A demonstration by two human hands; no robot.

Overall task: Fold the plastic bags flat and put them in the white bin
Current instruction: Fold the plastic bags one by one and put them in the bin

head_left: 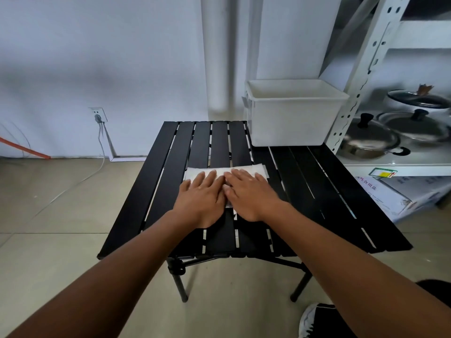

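Note:
A folded white plastic bag (pixel 246 169) lies flat in the middle of a black slatted table (pixel 170 152). My left hand (pixel 201 201) and my right hand (pixel 249 193) rest side by side on top of it, palms down, fingers spread and pressing it against the slats. Neither hand grips the bag. Most of the bag is hidden under my hands; only its far edge and corners show. The white bin (pixel 292 123) stands at the table's far right corner, open at the top; I see nothing inside it.
A white metal shelf rack (pixel 361 76) stands right of the table with pots and lids (pixel 371 140) on a shelf. A cardboard box (pixel 400 196) sits on the floor below. A wall socket with a cable (pixel 98 118) is at the left.

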